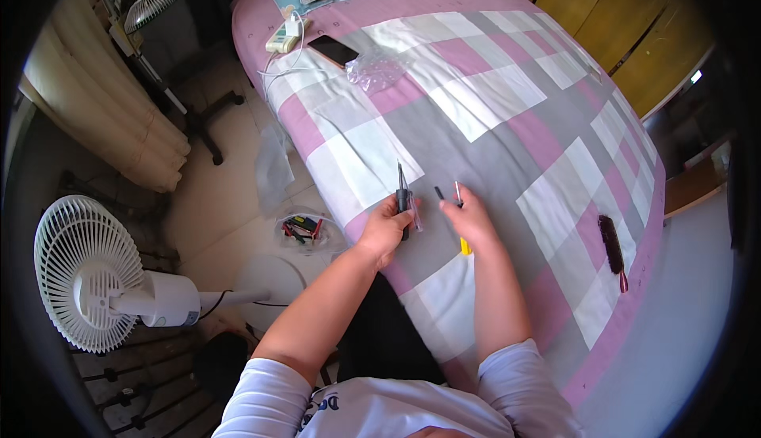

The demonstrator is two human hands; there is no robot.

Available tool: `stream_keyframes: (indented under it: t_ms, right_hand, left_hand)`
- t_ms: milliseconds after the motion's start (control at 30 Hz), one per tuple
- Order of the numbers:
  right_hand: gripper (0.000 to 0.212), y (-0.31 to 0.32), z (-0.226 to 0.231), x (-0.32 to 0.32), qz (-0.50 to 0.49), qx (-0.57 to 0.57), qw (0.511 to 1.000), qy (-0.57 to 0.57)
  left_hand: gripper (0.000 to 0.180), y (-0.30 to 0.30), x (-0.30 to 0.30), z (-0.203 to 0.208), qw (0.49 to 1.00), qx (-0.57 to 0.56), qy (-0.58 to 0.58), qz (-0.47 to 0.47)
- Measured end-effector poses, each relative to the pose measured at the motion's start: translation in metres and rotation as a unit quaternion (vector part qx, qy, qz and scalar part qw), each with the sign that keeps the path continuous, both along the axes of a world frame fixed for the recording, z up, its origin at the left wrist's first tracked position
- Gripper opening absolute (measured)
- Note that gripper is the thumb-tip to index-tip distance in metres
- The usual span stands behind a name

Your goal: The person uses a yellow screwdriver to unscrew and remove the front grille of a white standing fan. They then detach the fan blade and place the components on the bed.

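Observation:
My left hand (384,230) is closed around a black-handled tool (403,201), which looks like a screwdriver, with thin metal tips pointing away from me. A clear purplish piece (416,213) shows beside those fingers; whether it is gripped too, I cannot tell. To the right, my right hand (471,220) is closed on a yellow-handled screwdriver (465,246). Its handle sticks out below the palm and a thin metal shaft rises above the fingers. A short dark stick (439,193) projects near the right fingertips; its other end is hidden. Both hands are over the bed, apart from each other.
The checked bedspread (491,156) lies beneath the hands. Farther off are a phone (334,50), crumpled clear plastic (376,72) and a power strip (284,37). A brush (611,246) lies right. Left stand a white fan (89,275) and a bag of tools (305,232).

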State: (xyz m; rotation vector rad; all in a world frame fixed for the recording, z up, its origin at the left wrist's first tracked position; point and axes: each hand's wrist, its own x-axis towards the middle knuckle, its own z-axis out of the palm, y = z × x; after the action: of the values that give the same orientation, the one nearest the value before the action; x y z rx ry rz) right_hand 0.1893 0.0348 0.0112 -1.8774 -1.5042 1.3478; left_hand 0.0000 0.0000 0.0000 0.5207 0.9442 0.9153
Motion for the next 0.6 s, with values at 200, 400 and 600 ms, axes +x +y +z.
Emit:
stream_keyframes:
  t_ms: [200,400,600]
  right_hand:
    - [0.065,-0.04,-0.032,0.011,-0.031,0.245,0.958,-0.145]
    - [0.054,-0.061,-0.035,-0.006,-0.015,0.357,0.902,-0.243]
    - [0.063,-0.066,-0.035,0.008,-0.094,0.256,0.936,-0.224]
  left_hand:
    - [0.042,-0.006,0.026,-0.016,0.977,0.027,0.135,0.166]
    - [0.031,-0.039,0.006,-0.027,0.969,0.082,0.158,0.17]
    - [0.012,-0.167,-0.06,-0.003,0.96,0.12,0.161,0.195]
